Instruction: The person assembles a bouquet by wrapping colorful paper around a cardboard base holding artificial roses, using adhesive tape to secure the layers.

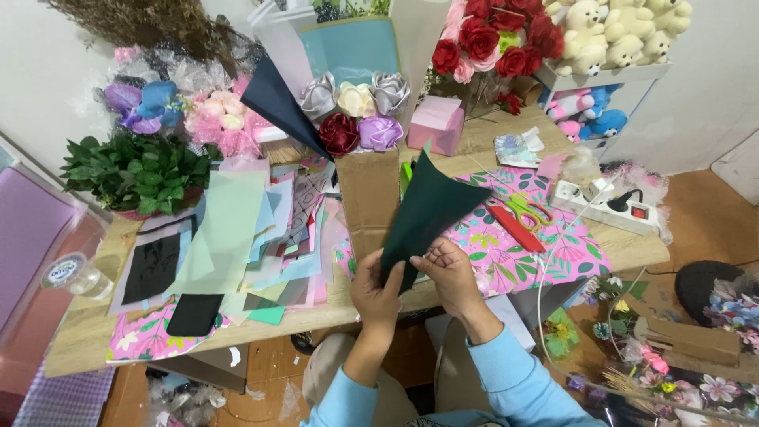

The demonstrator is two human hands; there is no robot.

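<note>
1. At near edge of the tabletop (87,348), centre of view, both hands pinch one dark green paper sheet (431,209); sheet is held up off the surface, over a strip of brown cardboard (368,198) and a pink floral cloth (553,253).
2. Left hand (378,292): fingers curled shut on sheet's lower left edge, thumb in front; right hand (451,273): fingers closed on lower right edge, thumb + forefinger pinching; the 2 hands sit just beside each other, nearly touching.
3. Key relation: sheet rises up and away from the hands, toward far side of tabletop; both hands grip its near, lower end; neither is clearly nearer, since both are on it.
4. Long axis: runs from lower left at the hands to upper right, slightly tilted; pointed top corner aims away from the person, toward a pink box (436,122); right corner reaches toward red-handled scissors (526,209).
5. Nearby: loose paper sheets in pale colours (237,229) to the left w/ green leaves (130,170) beyond; fabric roses (356,111) behind the cardboard; white power strip (605,202) far right; none of these touched by a hand.
</note>
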